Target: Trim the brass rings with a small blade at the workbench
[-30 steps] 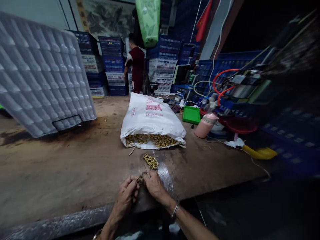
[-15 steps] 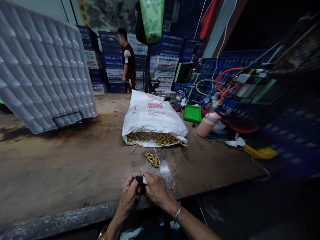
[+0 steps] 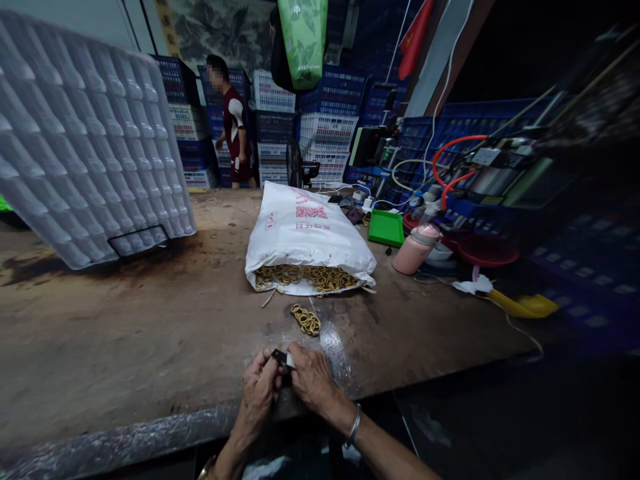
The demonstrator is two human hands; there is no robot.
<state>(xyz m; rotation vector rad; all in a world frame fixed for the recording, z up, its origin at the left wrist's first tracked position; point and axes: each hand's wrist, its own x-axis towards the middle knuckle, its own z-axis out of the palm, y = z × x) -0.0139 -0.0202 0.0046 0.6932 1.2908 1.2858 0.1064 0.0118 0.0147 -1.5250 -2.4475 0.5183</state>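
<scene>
My left hand (image 3: 258, 389) and my right hand (image 3: 311, 377) meet at the near edge of the brown worktable (image 3: 150, 333). Together they pinch a small dark piece with a pale end (image 3: 283, 359); what it is I cannot tell. A small heap of yellow rings (image 3: 306, 320) lies on the table just beyond my fingers. Farther back a white sack (image 3: 306, 232) lies on its side, its open mouth showing many more yellow rings (image 3: 305, 277). My right wrist wears a metal bangle.
A large white moulded tray (image 3: 85, 140) leans at the left. A green tray (image 3: 385, 228), a pink flask (image 3: 415, 249), a red basin (image 3: 484, 251) and a yellow scoop (image 3: 523, 305) sit at the right. A person (image 3: 233, 130) walks by stacked crates (image 3: 325, 130) behind.
My hands shifted slightly nearer the table edge and now show the small dark piece between the fingers. The person in the background walked left.
</scene>
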